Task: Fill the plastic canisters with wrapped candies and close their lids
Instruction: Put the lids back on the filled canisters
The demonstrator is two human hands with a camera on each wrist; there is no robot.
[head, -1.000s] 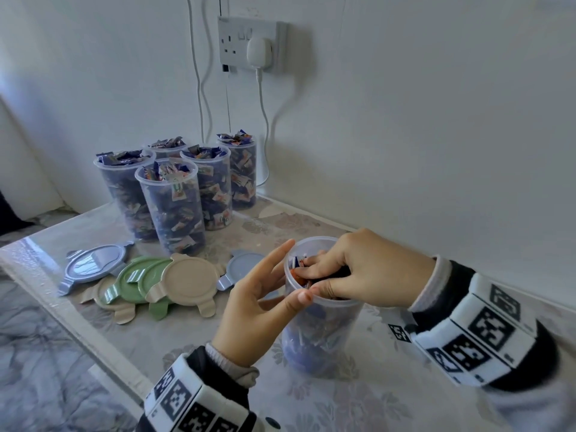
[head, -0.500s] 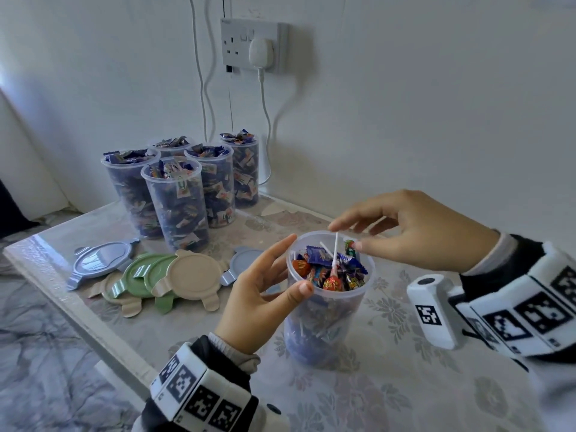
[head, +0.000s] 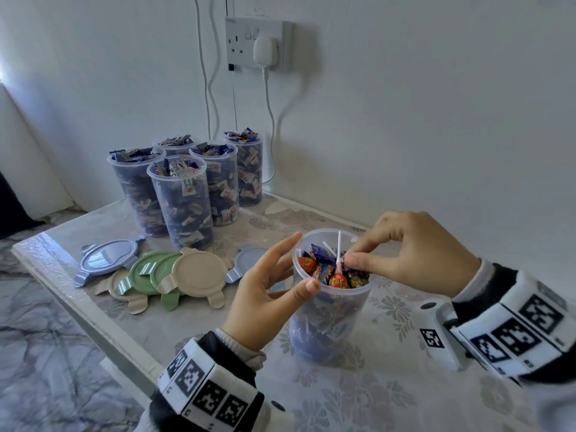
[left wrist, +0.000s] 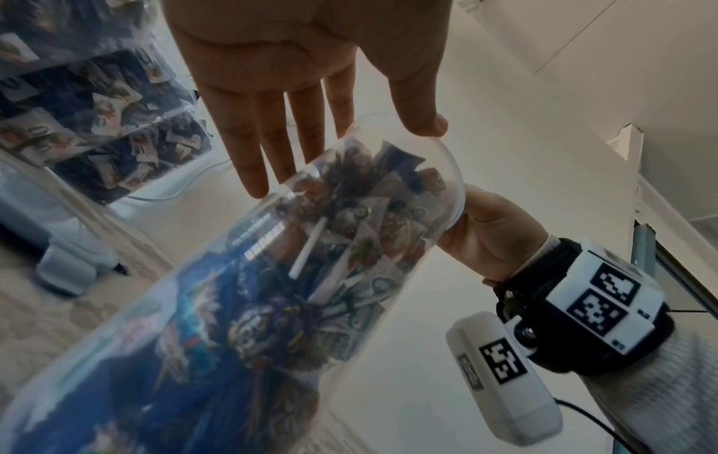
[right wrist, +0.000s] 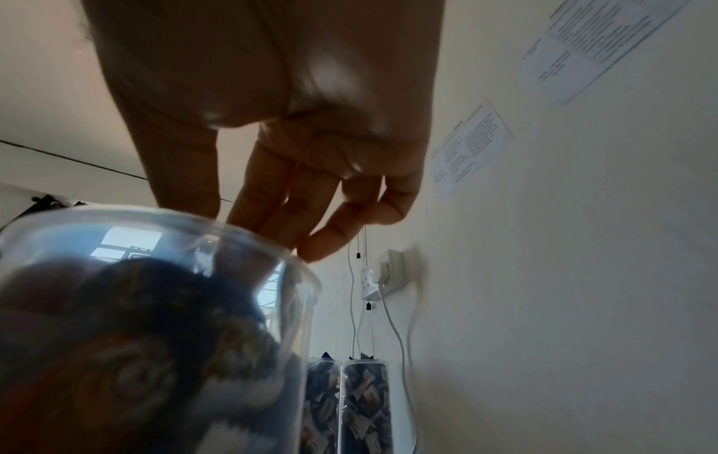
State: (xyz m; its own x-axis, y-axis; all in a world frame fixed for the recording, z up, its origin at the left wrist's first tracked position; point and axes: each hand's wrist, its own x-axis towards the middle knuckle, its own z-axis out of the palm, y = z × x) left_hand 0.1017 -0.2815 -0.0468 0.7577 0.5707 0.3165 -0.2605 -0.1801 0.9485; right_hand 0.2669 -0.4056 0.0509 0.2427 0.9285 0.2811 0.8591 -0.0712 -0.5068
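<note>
A clear plastic canister (head: pixel 330 316) stands on the table, filled nearly to the rim with wrapped candies and lollipops (head: pixel 324 271). My left hand (head: pixel 293 266) holds it near the rim, thumb (left wrist: pixel 423 123) on the front and straight fingers along the far side. My right hand (head: pixel 352 255) reaches into the mouth from the right and pinches the white stick of a red lollipop (head: pixel 339 244) that stands upright. In the right wrist view the canister (right wrist: pixel 155 307) fills the lower left, with my fingertips (right wrist: pixel 322 245) at its rim.
Several open canisters full of candies (head: pixel 184 204) stand at the back left by the wall. Loose beige, green and blue lids (head: pixel 199 272) lie overlapped in front of them. The table edge (head: pixel 62 288) runs along the left. A wall socket with cables (head: pixel 258 43) hangs above.
My right hand lifted out of the canister, leaving a lollipop stick upright, then came back down and closed its fingers on that stick. The left hand has kept its hold.
</note>
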